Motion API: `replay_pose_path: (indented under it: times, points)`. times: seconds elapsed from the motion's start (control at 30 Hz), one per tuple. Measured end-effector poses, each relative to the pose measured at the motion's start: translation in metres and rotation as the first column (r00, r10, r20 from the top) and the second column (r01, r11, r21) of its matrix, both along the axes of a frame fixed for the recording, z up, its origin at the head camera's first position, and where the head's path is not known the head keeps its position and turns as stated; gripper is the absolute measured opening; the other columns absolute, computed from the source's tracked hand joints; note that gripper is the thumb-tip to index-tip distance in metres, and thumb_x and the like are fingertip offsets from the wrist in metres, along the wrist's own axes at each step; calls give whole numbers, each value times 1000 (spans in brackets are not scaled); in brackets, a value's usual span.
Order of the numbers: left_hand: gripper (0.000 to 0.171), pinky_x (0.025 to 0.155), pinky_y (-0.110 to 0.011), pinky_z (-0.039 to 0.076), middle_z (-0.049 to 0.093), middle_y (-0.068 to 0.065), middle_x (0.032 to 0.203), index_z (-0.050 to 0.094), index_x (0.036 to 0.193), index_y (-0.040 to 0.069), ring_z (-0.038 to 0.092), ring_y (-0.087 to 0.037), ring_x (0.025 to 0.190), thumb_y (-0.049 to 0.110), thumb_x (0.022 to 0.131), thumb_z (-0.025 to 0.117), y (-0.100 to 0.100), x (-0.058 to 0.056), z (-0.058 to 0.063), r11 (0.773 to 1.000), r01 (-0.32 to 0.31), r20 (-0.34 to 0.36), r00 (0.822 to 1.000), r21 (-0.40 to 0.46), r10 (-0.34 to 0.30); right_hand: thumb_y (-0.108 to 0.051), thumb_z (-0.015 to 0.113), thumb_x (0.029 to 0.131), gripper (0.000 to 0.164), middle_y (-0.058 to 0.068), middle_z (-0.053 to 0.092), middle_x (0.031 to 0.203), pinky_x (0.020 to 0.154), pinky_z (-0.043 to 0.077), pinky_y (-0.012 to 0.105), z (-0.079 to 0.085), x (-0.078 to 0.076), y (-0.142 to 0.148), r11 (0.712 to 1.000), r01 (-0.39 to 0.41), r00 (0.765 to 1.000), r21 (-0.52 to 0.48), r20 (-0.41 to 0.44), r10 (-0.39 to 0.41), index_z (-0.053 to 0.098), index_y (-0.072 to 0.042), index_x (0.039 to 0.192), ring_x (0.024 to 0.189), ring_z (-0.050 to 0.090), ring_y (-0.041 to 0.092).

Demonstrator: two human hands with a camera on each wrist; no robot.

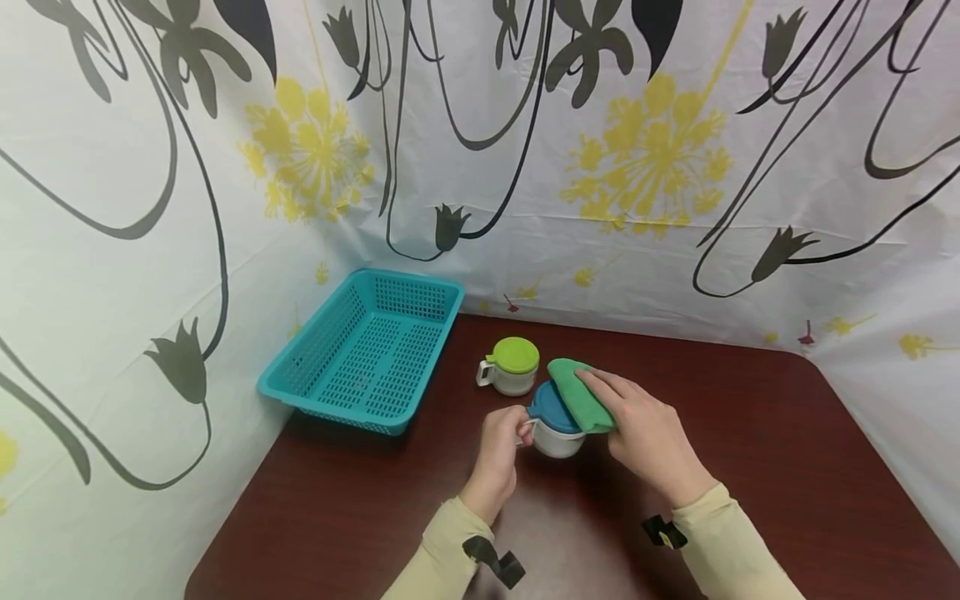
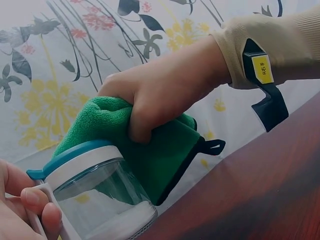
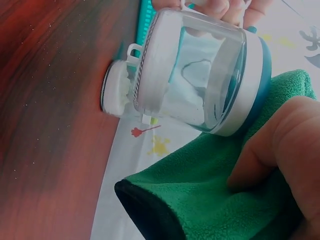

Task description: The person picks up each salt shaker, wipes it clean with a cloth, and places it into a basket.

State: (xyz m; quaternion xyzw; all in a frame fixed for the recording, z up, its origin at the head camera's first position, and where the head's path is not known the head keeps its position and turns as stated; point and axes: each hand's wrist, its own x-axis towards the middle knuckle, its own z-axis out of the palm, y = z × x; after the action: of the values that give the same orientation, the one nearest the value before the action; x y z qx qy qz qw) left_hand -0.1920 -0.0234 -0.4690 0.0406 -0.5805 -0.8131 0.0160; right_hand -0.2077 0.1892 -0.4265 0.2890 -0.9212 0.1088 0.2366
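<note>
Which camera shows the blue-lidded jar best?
Right wrist: the blue-lidded jar shows large and side-on, from lid to base. Left wrist shows it close, but cut off by the frame's edge. Head shows it small, from above, with the green cloth covering part of the lid.

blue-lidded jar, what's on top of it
A green cloth lies on the right side of the blue lid, with the right hand over it. The lid's left side shows in the head view; what lies under the cloth is covered.
</note>
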Motion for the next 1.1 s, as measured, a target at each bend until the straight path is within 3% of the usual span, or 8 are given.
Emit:
replay_pose_path:
  times: [0.3, 0.57, 0.73, 0.93, 1.1]
  points:
    - [23, 65, -33, 37, 46, -5, 60, 43, 59, 6, 44, -19, 60, 6, 82, 50, 0, -2, -3, 1000, 14, 0, 1000, -15, -14, 3, 63, 69, 85, 4, 56, 139, 61, 55, 45, -2, 0, 0, 1000, -1, 1000, -15, -17, 1, 50, -22, 149, 116, 60, 25]
    - [20, 66, -32, 43, 49, -6, 60, 49, 64, -9, 48, -18, 61, 3, 80, 51, 2, -1, -3, 997, 67, -37, 997, -26, -67, 6, 59, 69, 84, 1, 55, 140, 61, 55, 45, 1, -2, 6, 999, -6, 999, -50, -44, 4, 53, -25, 147, 116, 60, 25]
    - [21, 67, -33, 43, 50, -5, 61, 51, 65, -10, 48, -18, 62, 4, 81, 52, 3, 1, -1, 997, 68, -37, 997, -27, -69, 8, 56, 69, 83, 1, 54, 142, 63, 56, 47, 5, -2, 4, 995, -38, 996, -91, -78, 31, 55, -25, 145, 122, 57, 24]
    - [20, 69, -32, 43, 50, -4, 59, 52, 61, -2, 49, -18, 62, 3, 80, 51, 4, 1, -2, 997, 72, -25, 997, -36, -73, 13, 56, 65, 90, 3, 51, 147, 84, 55, 53, 13, 7, -13, 987, -135, 987, -85, -102, 126, 54, -24, 147, 136, 46, 31]
    - [24, 68, -32, 44, 50, -2, 59, 53, 61, 8, 50, -17, 63, 6, 85, 53, 3, 1, -3, 998, 66, -4, 998, -22, -66, 13, 57, 66, 86, 6, 51, 148, 108, 39, 51, 11, 16, -31, 980, -197, 978, 36, -61, 199, 54, -17, 146, 138, 43, 32]
